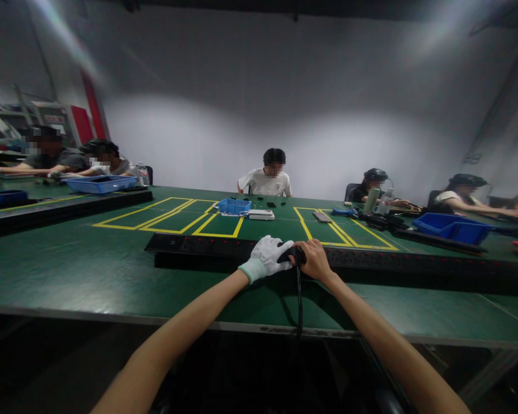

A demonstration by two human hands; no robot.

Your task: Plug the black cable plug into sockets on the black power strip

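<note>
Both hands clamp one black plug [294, 253]: gloved left hand [267, 257], bare right hand [315, 259]. Its cable [299, 299] dangles below the grip off the counter [90, 276] edge; a snag could yank it free.

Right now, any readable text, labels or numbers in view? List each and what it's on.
None readable.
Red sign on the far left wall: no legible text.
Black power strip by both hands: markings too small.
White device beside the blue bin: nothing legible.

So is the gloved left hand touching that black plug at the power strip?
Touching. The head view shows the gloved left hand wrapped over the black plug, with the bare right hand gripping its other side.
</note>
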